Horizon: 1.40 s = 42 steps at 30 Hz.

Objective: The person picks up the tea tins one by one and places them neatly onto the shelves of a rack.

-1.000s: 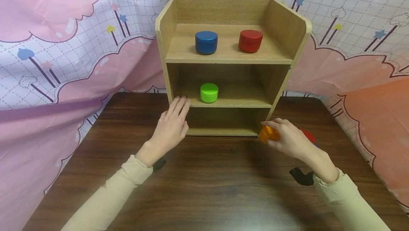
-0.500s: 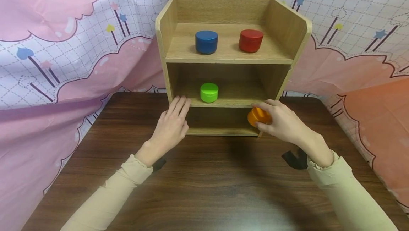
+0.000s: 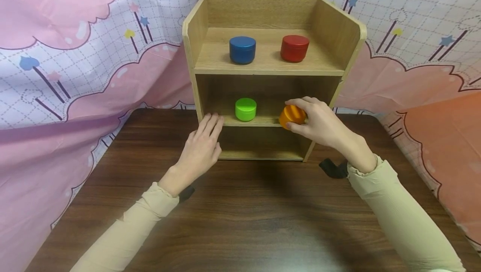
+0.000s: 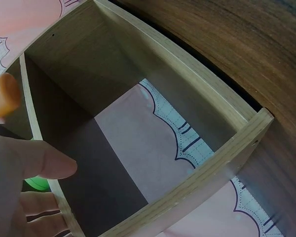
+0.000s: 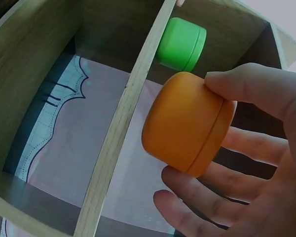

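Note:
My right hand (image 3: 325, 125) pinches an orange round lidded tin (image 3: 291, 116) between thumb and fingers, tilted, at the front of the middle shelf. The right wrist view shows the orange tin (image 5: 185, 123) beside the middle board's edge, apart from the green tin (image 5: 181, 44). That green tin (image 3: 246, 110) stands upright on the middle shelf, left of the orange one. With fingers extended, my left hand (image 3: 197, 151) rests against the left front of the wooden shelf unit (image 3: 263, 72). In the left wrist view, its thumb (image 4: 44, 160) lies over the middle board's edge.
On the top shelf stand a blue tin (image 3: 242, 50) and a red tin (image 3: 294, 49). The unit's side panels (image 3: 340, 34) border each level. A dark wood table (image 3: 240, 222) carries the unit, and a patterned cloth (image 3: 150, 67) hangs behind.
My right hand has carried the orange tin up and to the left, from beside the unit's lower right corner to the middle shelf's front. My left hand has stayed put.

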Motion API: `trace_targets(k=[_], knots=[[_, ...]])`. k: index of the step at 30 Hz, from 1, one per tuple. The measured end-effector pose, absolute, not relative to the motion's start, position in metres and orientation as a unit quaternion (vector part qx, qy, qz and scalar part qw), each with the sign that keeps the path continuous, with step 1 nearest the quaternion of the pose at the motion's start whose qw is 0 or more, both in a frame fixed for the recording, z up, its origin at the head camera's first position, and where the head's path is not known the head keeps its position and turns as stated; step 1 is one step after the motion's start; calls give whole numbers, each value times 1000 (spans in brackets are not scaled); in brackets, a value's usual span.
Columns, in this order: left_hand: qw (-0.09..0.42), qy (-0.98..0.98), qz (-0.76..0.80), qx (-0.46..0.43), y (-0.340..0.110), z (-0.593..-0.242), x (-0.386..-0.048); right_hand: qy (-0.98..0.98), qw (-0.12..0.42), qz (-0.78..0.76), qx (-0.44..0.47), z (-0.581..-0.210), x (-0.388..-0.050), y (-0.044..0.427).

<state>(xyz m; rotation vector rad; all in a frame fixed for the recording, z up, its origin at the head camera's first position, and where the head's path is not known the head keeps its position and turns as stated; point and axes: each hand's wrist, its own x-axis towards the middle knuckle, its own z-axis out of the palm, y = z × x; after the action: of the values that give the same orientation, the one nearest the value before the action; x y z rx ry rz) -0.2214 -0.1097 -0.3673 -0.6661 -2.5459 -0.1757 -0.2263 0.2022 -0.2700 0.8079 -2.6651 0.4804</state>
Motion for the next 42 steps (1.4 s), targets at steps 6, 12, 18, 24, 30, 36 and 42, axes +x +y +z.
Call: trace_targets(k=[6,12,18,24,30,36,42], knots=[[253,-933,-65,-247,-110,-368,-221,-938,142,171,265,-270,-243,198],[251,-933,-63,-250,-110,-367,-222,-943,125,177,254,-272,-256,198],[245,-935,-61,-248,-109,-366,-222,-947,115,179,241,-273,-264,197],[250,-934,-63,-249,-110,-368,-222,-951,105,172,234,-273,-268,194],[251,-934,-60,-248,-110,-368,-222,-953,99,168,231,-273,-270,192],[256,-932,-59,-248,-110,-368,-222,-955,90,169,227,-274,-272,191],[254,-934,-57,-244,-110,-368,-222,-955,89,170,226,-275,-274,190]])
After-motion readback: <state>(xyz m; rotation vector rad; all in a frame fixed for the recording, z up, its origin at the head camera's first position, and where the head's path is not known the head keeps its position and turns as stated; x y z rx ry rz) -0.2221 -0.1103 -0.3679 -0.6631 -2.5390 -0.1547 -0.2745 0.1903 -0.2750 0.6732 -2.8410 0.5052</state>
